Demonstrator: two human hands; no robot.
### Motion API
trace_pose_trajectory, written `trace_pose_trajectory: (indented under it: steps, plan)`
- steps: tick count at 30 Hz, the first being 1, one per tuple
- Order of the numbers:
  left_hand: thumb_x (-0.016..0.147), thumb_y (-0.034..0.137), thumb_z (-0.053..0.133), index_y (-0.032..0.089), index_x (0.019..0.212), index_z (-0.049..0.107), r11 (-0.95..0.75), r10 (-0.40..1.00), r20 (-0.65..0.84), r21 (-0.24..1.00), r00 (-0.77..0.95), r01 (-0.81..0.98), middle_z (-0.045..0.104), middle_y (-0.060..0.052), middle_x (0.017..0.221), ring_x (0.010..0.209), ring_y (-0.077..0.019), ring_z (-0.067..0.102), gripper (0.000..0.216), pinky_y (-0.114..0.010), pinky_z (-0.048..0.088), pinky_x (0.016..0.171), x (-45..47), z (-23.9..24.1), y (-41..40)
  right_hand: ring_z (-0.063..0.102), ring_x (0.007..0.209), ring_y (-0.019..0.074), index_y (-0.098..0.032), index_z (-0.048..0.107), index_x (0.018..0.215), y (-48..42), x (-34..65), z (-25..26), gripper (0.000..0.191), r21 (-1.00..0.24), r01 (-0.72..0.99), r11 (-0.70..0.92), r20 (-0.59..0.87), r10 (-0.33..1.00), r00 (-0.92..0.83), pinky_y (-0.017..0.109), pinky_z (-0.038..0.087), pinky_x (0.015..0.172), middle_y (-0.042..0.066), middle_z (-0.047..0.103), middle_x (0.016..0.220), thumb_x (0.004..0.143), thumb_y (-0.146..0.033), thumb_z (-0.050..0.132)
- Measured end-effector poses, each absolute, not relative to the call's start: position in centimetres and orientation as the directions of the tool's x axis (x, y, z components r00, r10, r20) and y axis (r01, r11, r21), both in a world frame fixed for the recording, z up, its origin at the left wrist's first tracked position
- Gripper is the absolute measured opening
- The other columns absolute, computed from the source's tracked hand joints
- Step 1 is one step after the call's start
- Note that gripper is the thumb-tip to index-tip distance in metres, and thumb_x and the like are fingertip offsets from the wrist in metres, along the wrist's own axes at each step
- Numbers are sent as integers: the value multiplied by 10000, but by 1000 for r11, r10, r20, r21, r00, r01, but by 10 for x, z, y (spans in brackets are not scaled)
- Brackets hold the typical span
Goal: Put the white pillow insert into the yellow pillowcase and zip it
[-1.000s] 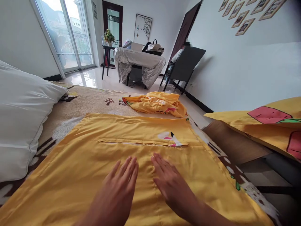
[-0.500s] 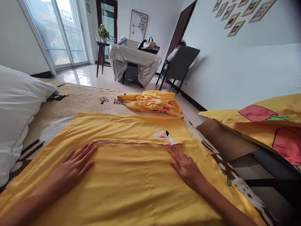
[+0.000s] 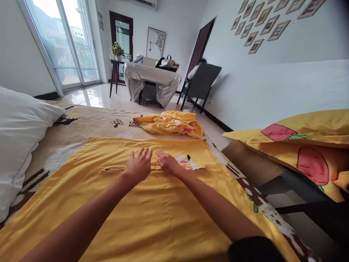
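Observation:
A yellow fabric cover (image 3: pixel 136 218) lies spread flat before me, with a slit-like opening (image 3: pixel 113 170) running across its upper part and a white animal print near the right end. Over the middle of the slit is my left hand (image 3: pixel 139 164), palm down, fingers spread and pointing away from me. Close to its right, my right hand (image 3: pixel 167 163) rests or hovers above the cover, its fingers stretched toward the left hand. Neither hand grips the fabric. The middle of the slit is partly hidden by both hands.
A white pillow (image 3: pixel 24 134) lies at left on the patterned beige blanket (image 3: pixel 95 118). Crumpled yellow cloth (image 3: pixel 171 123) sits beyond the cover. Yellow radish-print bedding (image 3: pixel 283 134) rests at right beside the bed. Farther back, a person sits in a dark chair (image 3: pixel 204 82) near a silver-draped table (image 3: pixel 152 74).
Both hands have moved inward from the two ends of the slit and slightly away from me, and are now close together over its middle. The camera view has tilted up a little.

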State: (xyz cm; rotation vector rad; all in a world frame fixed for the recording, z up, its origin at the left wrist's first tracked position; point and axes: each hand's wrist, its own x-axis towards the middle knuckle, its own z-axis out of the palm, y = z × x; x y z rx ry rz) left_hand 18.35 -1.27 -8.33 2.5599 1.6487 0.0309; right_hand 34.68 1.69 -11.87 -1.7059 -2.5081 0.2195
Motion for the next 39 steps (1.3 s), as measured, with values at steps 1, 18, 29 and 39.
trace_pose_trajectory:
  steps: [1,18,29,39]
  plan:
    - [880,146,294,125,1479,281,-376,923,-51,100,382,921,222,-125,1558,1448,-283,200,600,-637,234,1104,187,-92,8,335,1394,155,-111,394,1436,31,332,-126,505,-184,918,351,3,934,-357,289,274,1130,93,381,1502,952,-231,316]
    - [933,361,210,145,1472,313,149,977,-140,-87,-160,985,238,-139,1544,1441,-298,200,591,-605,102,1143,-17,-135,93,150,1453,310,-164,281,1497,76,508,-143,599,11,966,-258,-37,965,258,588,111,1122,152,183,1575,952,-406,341]
    - [916,226,223,194,1502,226,-295,948,-79,143,308,945,191,-24,1578,1459,-147,159,587,-418,179,1179,192,-153,112,246,1428,123,-176,294,1492,107,312,-161,541,-142,954,266,-7,963,-270,301,223,1141,39,282,1553,975,-330,248]
    - [936,516,171,307,1508,174,-108,989,-86,165,123,980,61,-2,1594,1475,-206,46,609,-541,52,1175,76,-172,151,154,1458,155,-246,251,1506,128,459,-172,567,-92,978,189,-25,981,-192,392,110,1178,27,195,1584,971,-432,284]
